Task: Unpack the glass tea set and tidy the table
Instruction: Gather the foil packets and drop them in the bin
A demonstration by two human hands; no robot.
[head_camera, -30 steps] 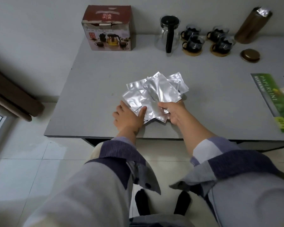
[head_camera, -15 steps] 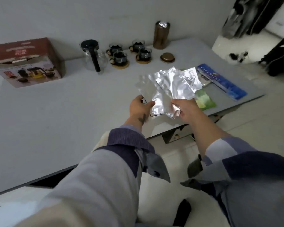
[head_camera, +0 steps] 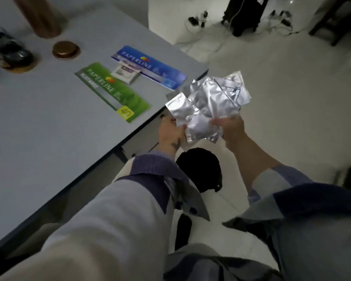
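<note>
Holding foil pouches [head_camera: 209, 104] off table [head_camera: 49, 128] edge, left hand [head_camera: 170, 132] and right hand [head_camera: 231, 128] both gripping bunch. Cup [head_camera: 12, 55] unpacked on table; pouch disposal left, I reckon.

Plain home or small office room, grey surface [head_camera: 39, 122] with two Paperline paper wrappers [head_camera: 114, 92], a brown canister [head_camera: 39, 15] and its lid [head_camera: 65, 50], pale tiled floor [head_camera: 292, 88], chargers and cables [head_camera: 201, 19] strewn beyond
</note>
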